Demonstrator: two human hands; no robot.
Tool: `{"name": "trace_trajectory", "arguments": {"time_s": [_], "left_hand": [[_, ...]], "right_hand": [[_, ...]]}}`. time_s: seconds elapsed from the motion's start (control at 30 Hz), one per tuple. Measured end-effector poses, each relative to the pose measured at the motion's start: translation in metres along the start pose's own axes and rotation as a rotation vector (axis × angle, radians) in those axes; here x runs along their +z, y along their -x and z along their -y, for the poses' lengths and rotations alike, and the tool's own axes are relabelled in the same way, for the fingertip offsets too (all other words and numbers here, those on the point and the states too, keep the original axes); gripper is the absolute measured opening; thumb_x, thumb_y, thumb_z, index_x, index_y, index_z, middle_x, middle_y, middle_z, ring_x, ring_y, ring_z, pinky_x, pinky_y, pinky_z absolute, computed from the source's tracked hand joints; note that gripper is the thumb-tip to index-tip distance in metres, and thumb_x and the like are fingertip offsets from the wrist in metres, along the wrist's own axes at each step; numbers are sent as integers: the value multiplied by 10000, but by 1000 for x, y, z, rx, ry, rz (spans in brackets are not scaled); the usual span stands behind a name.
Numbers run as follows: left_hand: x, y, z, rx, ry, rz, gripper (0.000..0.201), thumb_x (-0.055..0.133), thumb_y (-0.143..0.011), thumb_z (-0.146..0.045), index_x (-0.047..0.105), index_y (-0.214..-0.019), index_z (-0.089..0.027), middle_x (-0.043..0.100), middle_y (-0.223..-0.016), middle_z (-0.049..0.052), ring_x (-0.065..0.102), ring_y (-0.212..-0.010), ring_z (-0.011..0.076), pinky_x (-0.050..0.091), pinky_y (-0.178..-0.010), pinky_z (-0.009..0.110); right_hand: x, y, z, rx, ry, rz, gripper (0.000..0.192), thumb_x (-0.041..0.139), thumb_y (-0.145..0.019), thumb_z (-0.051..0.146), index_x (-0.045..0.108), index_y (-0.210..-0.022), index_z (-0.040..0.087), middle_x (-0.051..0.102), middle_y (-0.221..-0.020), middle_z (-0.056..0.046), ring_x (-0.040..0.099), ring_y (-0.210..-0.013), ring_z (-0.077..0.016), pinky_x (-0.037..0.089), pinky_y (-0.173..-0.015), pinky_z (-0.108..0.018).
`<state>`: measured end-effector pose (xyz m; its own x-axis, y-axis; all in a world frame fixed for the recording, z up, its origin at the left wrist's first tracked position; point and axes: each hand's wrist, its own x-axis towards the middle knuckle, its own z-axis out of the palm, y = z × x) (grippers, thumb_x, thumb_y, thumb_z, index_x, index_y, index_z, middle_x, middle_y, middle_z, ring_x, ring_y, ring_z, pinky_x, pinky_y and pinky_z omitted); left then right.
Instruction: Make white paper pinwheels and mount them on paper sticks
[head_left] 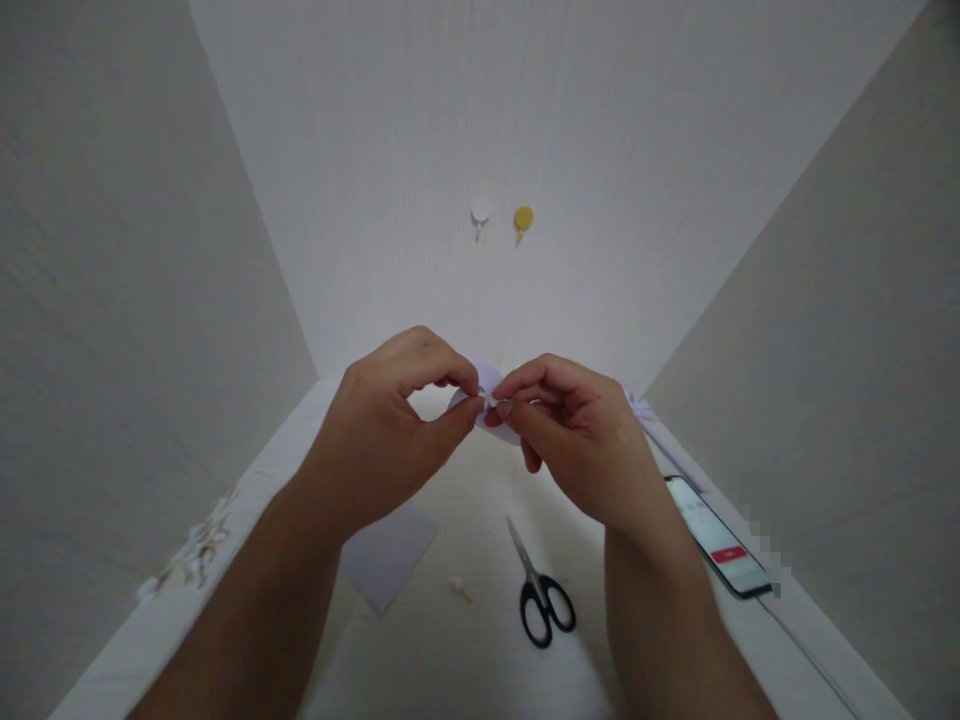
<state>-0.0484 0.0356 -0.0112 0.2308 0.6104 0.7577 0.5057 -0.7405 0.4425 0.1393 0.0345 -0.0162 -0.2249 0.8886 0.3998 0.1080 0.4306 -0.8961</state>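
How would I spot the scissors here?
Start at the pale table under the right hand. The black-handled metal scissors lie closed between a grey paper sheet and a lit smartphone; only they have dark loop handles.

small pale lilac paper piece [491, 385], curved and folded, pinched mid-frame between fingertips of left hand [390, 425] and right hand [577, 440], held above the counter.

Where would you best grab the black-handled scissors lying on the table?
Take the scissors by the black loop handles, coming from the near side: they lie flat and closed, loops toward the person, blades pointing away. Both the left hand and right hand currently pinch a small white paper piece.
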Motion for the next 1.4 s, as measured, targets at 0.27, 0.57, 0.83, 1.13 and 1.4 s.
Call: {"name": "trace_trajectory", "arguments": {"time_s": [0.27,0.57,0.83,1.13,1.4], "left_hand": [[1,1,-1,14,-91,9,74,713,-871,-216,775,-881,-254,702,-876,30,656,-823,198,504,-741,356],[0,2,0,11,-102,57,132,709,-855,-156,791,-906,-246,686,-945,48,654,-894,216,504,-799,379],[-1,2,-3,9,-85,83,165,665,-883,-121,783,-919,-232,672,-969,60,637,-924,219,498,-822,389],[-2,2,-3,-12,-48,78,155,689,-870,-113,790,-886,-230,666,-948,54,629,-907,217,485,-801,389],[1,-1,-3,-9,-42,6,116,705,-853,-113,665,-874,-220,668,-913,23,619,-896,202,484,-825,373]], "right_hand": [[0,1,-3,-6,-15,-3,25,702,-865,189,701,-890,187,738,-778,-17,585,-570,-104,400,-461,-221],[-1,1,-5,15,12,23,51,671,-876,162,649,-894,205,714,-769,6,549,-539,-87,340,-441,-215],[-2,1,-4,52,-32,43,86,668,-882,143,627,-891,217,716,-768,8,538,-560,-97,327,-436,-216],[1,0,-2,52,-52,57,94,679,-907,177,605,-925,231,698,-740,22,564,-612,-114,351,-445,-206],[0,0,-3,26,-60,48,85,681,-905,191,605,-925,224,707,-739,24,523,-538,-92,386,-439,-198]]}}
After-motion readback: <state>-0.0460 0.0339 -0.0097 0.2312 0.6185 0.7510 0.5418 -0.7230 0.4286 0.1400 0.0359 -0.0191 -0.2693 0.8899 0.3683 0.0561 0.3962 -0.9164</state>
